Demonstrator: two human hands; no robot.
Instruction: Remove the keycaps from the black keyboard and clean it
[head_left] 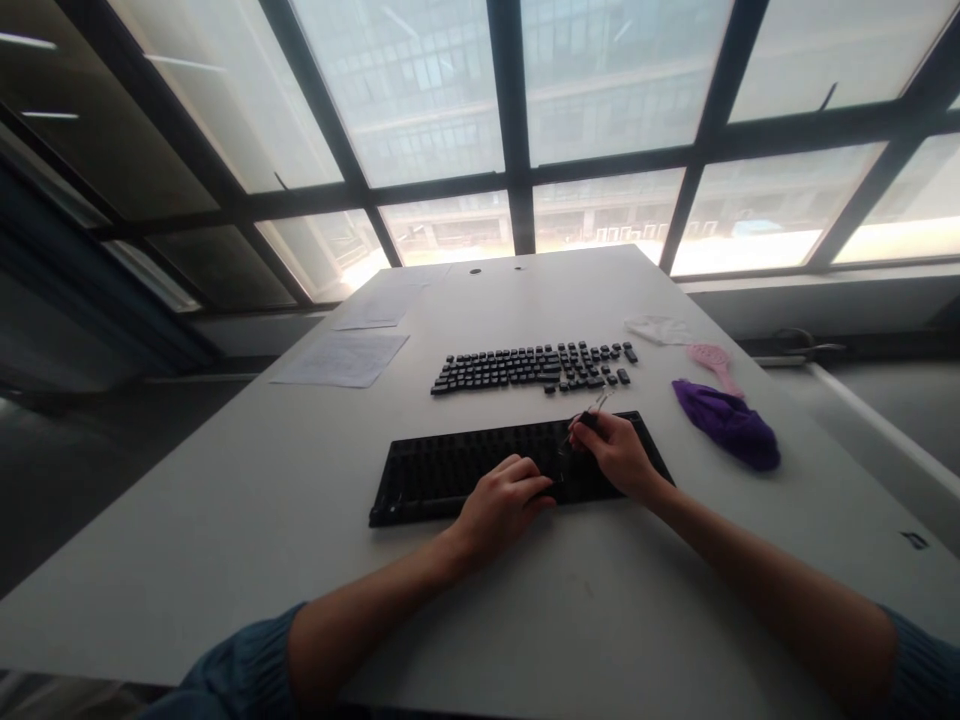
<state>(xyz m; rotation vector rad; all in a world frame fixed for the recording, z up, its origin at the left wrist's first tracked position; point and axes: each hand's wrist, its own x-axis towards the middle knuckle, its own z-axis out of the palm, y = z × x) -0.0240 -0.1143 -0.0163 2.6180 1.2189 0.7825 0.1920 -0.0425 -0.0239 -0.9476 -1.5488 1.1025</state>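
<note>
A black keyboard (450,470), its keycaps removed over at least part of it, lies on the white table in front of me. My right hand (619,450) grips a keycap puller (589,420) with a dark handle; thin wires stick out above it and reach down toward the keyboard's right part. My left hand (506,500) rests on the keyboard's front edge, its fingers curled and pinched near a small dark spot; what they hold, if anything, is too dark to make out. Behind the keyboard, loose black keycaps (499,370) stand in rows arranged like a keyboard layout.
On the right are a purple cloth (727,425), a pink brush (712,362) and a clear plastic bag (660,329). Paper sheets (341,360) lie at the left. The white table (225,520) extends to large windows.
</note>
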